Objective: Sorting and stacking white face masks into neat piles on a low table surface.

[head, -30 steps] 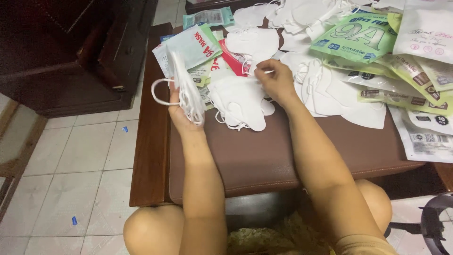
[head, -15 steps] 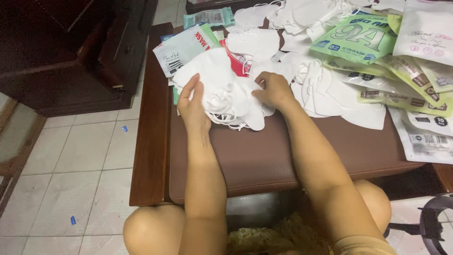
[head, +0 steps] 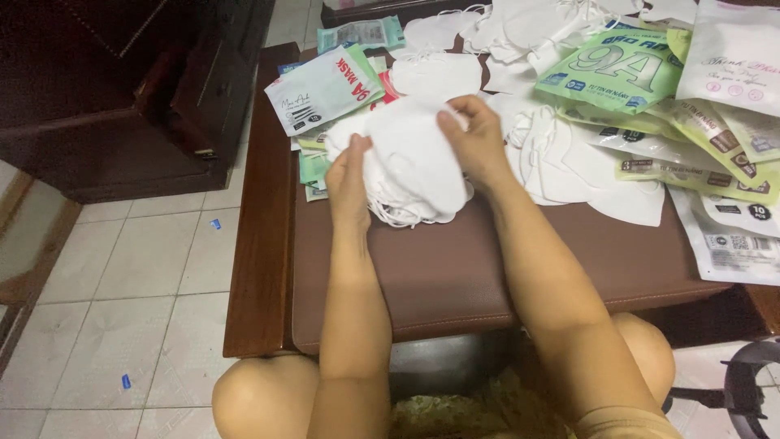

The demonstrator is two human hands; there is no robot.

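- Masks (head: 410,167): white stack, soft cloth-like, folded flat w/ thin ear loops hanging at the near edge; it rests on the brown pad (head: 455,268) of the wood table (head: 258,244).
- Left hand (head: 348,175) fingers curled on stack's left edge, right hand (head: 474,140) fingers bent over its top right – probably to square the pile.
- Right of stack: loose masks (head: 585,167), glossy green packets (head: 617,73).

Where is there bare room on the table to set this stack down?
The brown pad is free along its near edge, between the stack of white masks held by the left hand and right hand and the table's front rim. The far and right side are crowded with loose masks and green packets.
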